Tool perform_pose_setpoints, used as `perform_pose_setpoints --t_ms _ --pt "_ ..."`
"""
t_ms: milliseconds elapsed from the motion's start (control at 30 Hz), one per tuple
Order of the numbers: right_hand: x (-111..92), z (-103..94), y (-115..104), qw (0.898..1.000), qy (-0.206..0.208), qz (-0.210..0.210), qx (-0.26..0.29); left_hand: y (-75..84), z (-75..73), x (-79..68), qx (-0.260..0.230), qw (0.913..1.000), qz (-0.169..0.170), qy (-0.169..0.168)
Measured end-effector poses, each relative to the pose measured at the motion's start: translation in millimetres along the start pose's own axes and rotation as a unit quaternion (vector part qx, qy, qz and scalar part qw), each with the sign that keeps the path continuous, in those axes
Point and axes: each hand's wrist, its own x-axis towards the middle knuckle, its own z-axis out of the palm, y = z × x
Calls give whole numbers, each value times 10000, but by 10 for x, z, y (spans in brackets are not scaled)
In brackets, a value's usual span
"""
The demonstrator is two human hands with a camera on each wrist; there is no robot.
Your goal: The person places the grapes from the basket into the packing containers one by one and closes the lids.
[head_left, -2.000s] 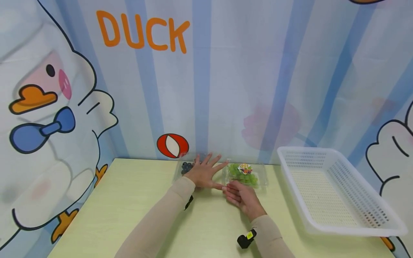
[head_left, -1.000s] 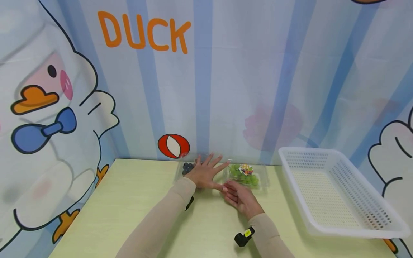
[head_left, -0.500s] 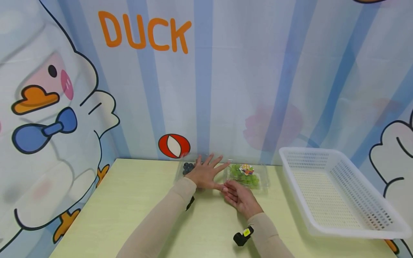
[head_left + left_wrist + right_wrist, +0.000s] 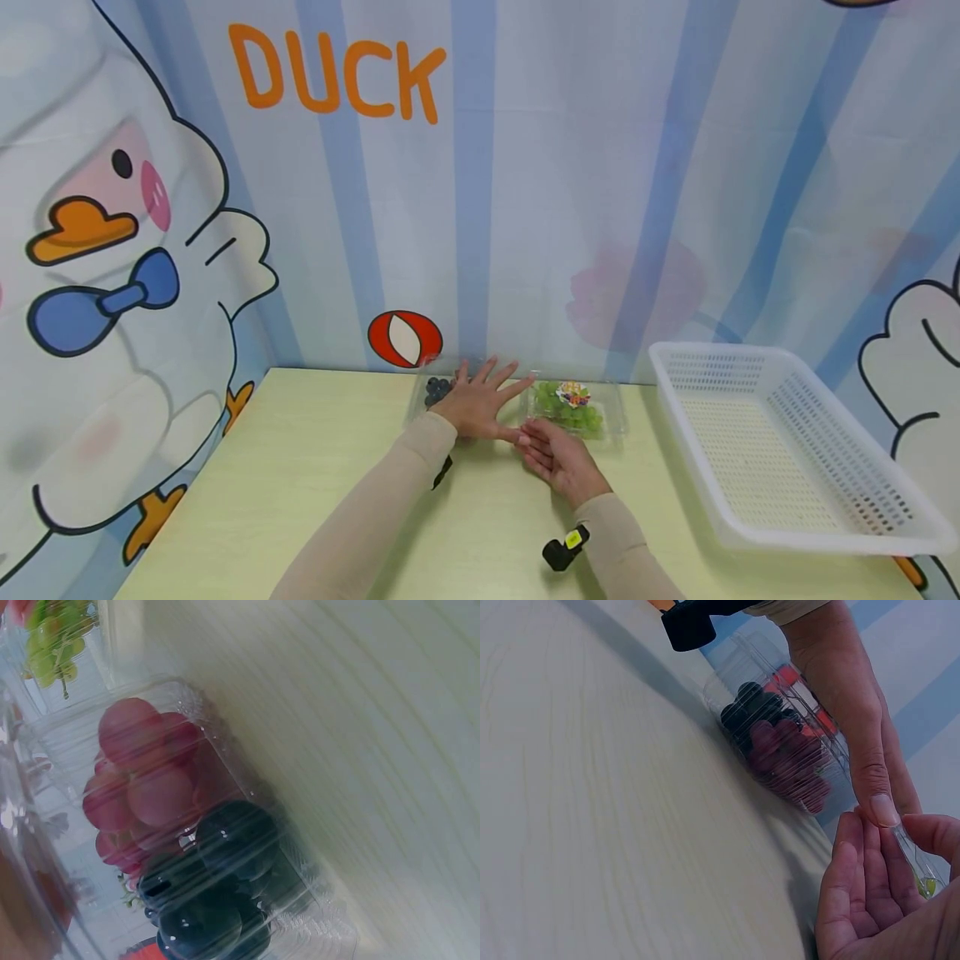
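Observation:
Side by side at the table's back edge sit two clear plastic boxes. Dark grapes [image 4: 202, 922] and red grapes [image 4: 157, 780] fill the left box [image 4: 414, 410], partly behind my left hand [image 4: 474, 407]. That hand spreads its fingers over the box, its thumb stretched toward the neighbouring box. Green grapes [image 4: 558, 410] lie in the right box [image 4: 612, 412], which has a colourful sticker [image 4: 573, 394] on top. My right hand [image 4: 567, 462] pinches this box's near left corner between thumb and fingers, right at the left thumb's tip.
A white perforated basket [image 4: 712, 500] stands at the right of the pale wooden table [image 4: 322, 467]. Behind the boxes hangs a striped duck-print curtain [image 4: 525, 208]. A black wrist camera [image 4: 564, 552] sits by the right sleeve.
The right wrist has shifted slightly to the left since the earliest frame, and the whole view has drifted a little. Both hands keep their places at the boxes.

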Motion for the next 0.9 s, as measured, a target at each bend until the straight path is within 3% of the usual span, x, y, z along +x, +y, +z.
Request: perform_pose_setpoints --t_ms 533,900 --pt "14 -20 -4 9999 -103 17 -58 24 -48 -24 -20 10000 43 26" --pt "20 0 -1 9999 84 33 -85 48 -107 -53 -29 10000 72 1"
